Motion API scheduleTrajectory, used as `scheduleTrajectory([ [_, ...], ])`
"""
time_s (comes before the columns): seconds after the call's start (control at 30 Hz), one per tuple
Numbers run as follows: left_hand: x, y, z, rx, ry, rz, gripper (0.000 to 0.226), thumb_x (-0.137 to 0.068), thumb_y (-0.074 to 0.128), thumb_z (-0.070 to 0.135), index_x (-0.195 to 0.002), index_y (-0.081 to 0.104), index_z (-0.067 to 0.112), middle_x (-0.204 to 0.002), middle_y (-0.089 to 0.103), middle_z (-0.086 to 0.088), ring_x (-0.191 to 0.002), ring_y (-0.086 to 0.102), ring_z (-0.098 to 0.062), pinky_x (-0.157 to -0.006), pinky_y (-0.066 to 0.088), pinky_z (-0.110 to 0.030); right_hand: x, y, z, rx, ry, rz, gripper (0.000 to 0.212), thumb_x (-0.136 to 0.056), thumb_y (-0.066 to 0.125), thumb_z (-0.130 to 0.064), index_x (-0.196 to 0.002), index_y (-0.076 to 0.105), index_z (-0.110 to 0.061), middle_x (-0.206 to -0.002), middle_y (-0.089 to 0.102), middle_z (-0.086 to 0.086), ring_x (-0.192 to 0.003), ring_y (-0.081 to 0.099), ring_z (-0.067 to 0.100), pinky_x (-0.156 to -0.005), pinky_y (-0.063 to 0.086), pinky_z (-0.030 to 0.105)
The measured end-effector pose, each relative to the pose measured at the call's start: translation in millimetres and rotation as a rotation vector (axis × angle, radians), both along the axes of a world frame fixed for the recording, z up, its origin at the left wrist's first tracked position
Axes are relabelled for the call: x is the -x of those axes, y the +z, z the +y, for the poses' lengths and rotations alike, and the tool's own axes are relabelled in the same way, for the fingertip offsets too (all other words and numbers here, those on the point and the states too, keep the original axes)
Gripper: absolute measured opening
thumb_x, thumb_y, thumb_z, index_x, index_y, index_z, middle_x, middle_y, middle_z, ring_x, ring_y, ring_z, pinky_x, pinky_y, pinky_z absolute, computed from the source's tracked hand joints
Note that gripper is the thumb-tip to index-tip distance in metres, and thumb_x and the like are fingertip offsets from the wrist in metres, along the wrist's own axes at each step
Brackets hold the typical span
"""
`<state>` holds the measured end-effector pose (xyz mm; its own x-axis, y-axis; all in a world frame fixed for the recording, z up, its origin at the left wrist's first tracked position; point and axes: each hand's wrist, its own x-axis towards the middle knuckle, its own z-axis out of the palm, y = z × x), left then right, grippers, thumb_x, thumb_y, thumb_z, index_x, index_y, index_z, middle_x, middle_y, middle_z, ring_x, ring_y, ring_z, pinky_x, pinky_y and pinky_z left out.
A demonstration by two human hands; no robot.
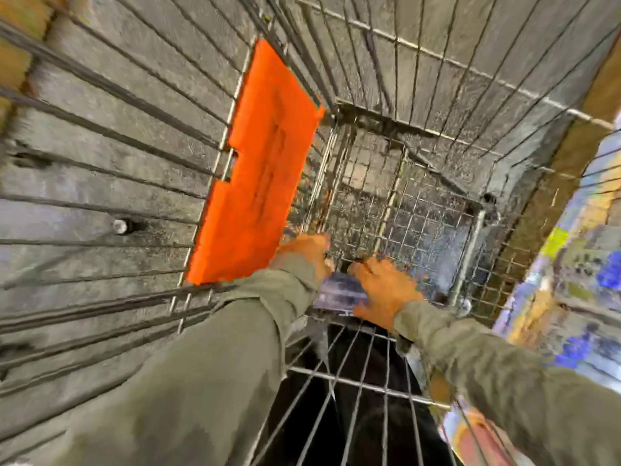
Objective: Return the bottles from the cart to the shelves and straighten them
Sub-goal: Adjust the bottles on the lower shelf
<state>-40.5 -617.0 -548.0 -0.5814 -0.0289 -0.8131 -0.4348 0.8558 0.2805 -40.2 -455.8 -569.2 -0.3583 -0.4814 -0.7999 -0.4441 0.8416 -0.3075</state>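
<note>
I look straight down into a wire shopping cart (396,95). Both my hands reach to its bottom. My left hand (307,255) and my right hand (383,287) lie on either side of a clear, bluish bottle or pack (339,290) that rests near the cart's floor. The picture is blurred, so how the fingers sit on it is unclear. My right hand seems to rest on its top with fingers spread. My olive sleeves cover most of what lies below.
An orange plastic flap (262,169) stands against the cart's left wall. Grey floor shows through the wires. Shelves with colourful goods (584,264) run along the right edge, and brown shelving (16,45) at the top left.
</note>
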Motion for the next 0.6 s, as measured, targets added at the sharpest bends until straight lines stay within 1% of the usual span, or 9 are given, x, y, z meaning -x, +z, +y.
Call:
scheduleTrajectory([
  [0.13,3,-10,-1,-0.008,-0.035,-0.045,0.035,-0.087,0.063,0.019,-0.119,0.052,0.014,-0.122,0.057,-0.012,-0.109,0.056,-0.032,-0.09,0.046,-0.034,-2,-11,-2,-0.008,-0.004,-0.013,0.069,-0.089,0.056,-0.043,-0.144,0.024,-0.018,-0.136,0.033,0.01,-0.124,0.035,0.032,-0.098,0.036,0.042],
  [0.27,3,-15,1,-0.004,-0.045,-0.06,0.034,-0.086,0.064,0.017,-0.118,0.052,0.012,-0.122,0.057,-0.012,-0.109,0.056,-0.03,-0.088,0.044,-0.034,-11,-22,-3,-0.032,0.029,0.005,0.071,-0.087,0.059,-0.039,-0.143,0.021,-0.019,-0.138,0.034,0.01,-0.125,0.036,0.032,-0.096,0.036,0.042],
  [0.33,2,-17,3,0.006,-0.054,-0.089,0.033,-0.087,0.065,0.02,-0.116,0.052,0.013,-0.12,0.058,-0.011,-0.107,0.057,-0.03,-0.09,0.047,-0.037,-13,-27,-5,-0.045,0.053,0.018,0.077,-0.086,0.061,-0.04,-0.145,0.018,-0.018,-0.142,0.032,0.01,-0.128,0.034,0.032,-0.098,0.036,0.042],
  [0.43,-1,-17,6,0.019,-0.081,-0.114,0.033,-0.088,0.064,0.022,-0.118,0.055,0.012,-0.121,0.058,-0.011,-0.108,0.057,-0.031,-0.094,0.047,-0.042,-17,-30,-8,-0.077,0.085,0.01,0.082,-0.086,0.063,-0.038,-0.147,0.013,-0.016,-0.146,0.028,0.011,-0.133,0.031,0.032,-0.102,0.034,0.044],
  [0.53,0,-14,7,0.013,-0.08,-0.11,0.036,-0.088,0.064,0.021,-0.122,0.053,0.016,-0.123,0.057,-0.008,-0.109,0.057,-0.028,-0.095,0.048,-0.04,-20,-30,-12,-0.098,0.052,-0.024,0.086,-0.086,0.066,-0.029,-0.149,0.01,-0.016,-0.149,0.028,0.011,-0.137,0.026,0.034,-0.11,0.029,0.051],
  [0.6,3,-10,4,0.003,-0.044,-0.115,0.039,-0.087,0.066,0.019,-0.123,0.051,0.018,-0.125,0.056,-0.006,-0.109,0.057,-0.026,-0.094,0.048,-0.039,-19,-31,-12,-0.102,0.041,-0.045,0.086,-0.085,0.067,-0.028,-0.149,0.011,-0.017,-0.149,0.029,0.01,-0.137,0.026,0.033,-0.112,0.027,0.052],
])
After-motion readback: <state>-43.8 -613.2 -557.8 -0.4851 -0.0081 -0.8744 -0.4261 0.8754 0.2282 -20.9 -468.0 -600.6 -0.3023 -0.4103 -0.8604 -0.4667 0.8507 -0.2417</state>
